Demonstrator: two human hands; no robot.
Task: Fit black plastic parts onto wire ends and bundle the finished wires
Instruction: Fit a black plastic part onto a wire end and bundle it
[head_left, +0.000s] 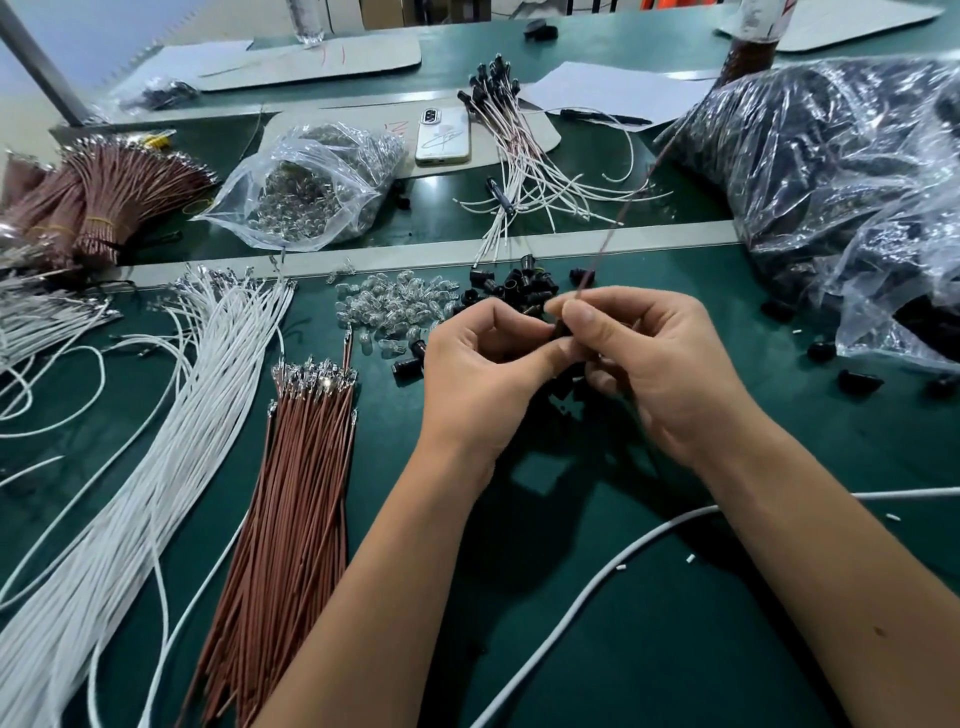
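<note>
Both hands meet above the green table (675, 649), just nearer the person than the loose pile of black parts (514, 288). The right hand (644, 364) has its thumb and forefinger curled closed round one brown wire (618, 221), pinching it close to its near end. From that pinch the wire's long axis runs up and away toward the far right, its free length in the air over the table. The left hand (483, 374) is curled inward with its fingertips against those of the right; it appears to pinch a small black part at the wire's end, though the part itself is mostly hidden between the fingers. The coming push would therefore run along the wire's axis, end into part, with the left hand steadying the part and the right driving the wire. Unfitted brown wires (291, 493) lie in a sheaf to the left, beside white wires (171, 441); wires already fitted with black parts (519, 156) lie farther back.
</note>
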